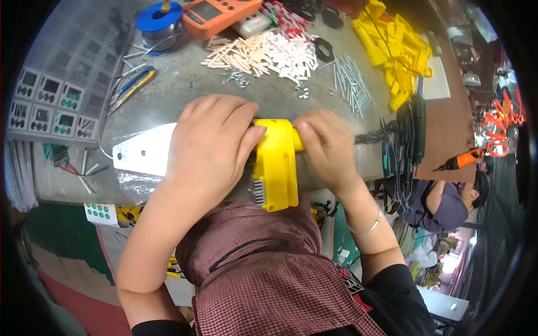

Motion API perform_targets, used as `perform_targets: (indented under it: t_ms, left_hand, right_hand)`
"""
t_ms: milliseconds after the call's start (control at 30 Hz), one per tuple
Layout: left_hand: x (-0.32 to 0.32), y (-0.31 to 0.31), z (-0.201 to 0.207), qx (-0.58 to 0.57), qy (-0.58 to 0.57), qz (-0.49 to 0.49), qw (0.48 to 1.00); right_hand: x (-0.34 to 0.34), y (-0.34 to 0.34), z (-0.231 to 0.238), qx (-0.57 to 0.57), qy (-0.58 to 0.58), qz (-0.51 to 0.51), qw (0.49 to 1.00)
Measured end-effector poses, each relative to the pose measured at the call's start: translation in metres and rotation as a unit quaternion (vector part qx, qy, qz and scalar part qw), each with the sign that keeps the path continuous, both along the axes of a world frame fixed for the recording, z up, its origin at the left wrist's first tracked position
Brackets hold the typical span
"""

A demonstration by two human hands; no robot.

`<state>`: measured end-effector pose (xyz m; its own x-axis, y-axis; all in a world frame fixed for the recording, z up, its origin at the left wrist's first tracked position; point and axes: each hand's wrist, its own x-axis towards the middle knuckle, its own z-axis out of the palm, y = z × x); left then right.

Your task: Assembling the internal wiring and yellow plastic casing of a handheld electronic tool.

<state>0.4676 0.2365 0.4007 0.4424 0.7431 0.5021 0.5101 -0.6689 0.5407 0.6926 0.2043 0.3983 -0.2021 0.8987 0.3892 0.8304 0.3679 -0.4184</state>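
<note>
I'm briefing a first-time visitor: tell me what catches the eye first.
The bright yellow piece between the left hand and right hand, near the middle, likely stands out first. Next come the heaped yellow parts at upper right, then the orange device with a screen at the top edge.

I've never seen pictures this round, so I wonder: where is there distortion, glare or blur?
Head view: black corners, and the co-worker at right looks tipped sideways; head view: glints on the clear plastic; head view: the yellow part looks sharper than the orange coiled hose.
</note>
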Motion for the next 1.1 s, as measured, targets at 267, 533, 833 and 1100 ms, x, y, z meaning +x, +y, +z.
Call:
perform_targets:
  t_ms: [267, 533, 833, 1100]
  left_hand:
    - [0.025, 0.009, -0.003, -0.018, 0.016, -0.028, 0.999]
    - [0.023, 0.005, 0.007, -0.125, 0.101, -0.037, 0.986]
    - [0.082, 0.044, 0.058, -0.022, 0.162, -0.093, 0.982]
    - [0.070, 0.039, 0.060, -0.147, 0.104, -0.075, 0.981]
  right_hand:
    - [0.011, 0.009, -0.009, 0.112, 0.026, 0.067, 0.991]
    - [0.067, 0.007, 0.015, -0.111, 0.074, 0.035, 0.990]
    - [0.102, 0.075, -0.006, -0.027, -0.177, 0.046, 0.983]
    - [0.111, 0.061, 0.035, -0.237, 0.115, 0.170, 0.950]
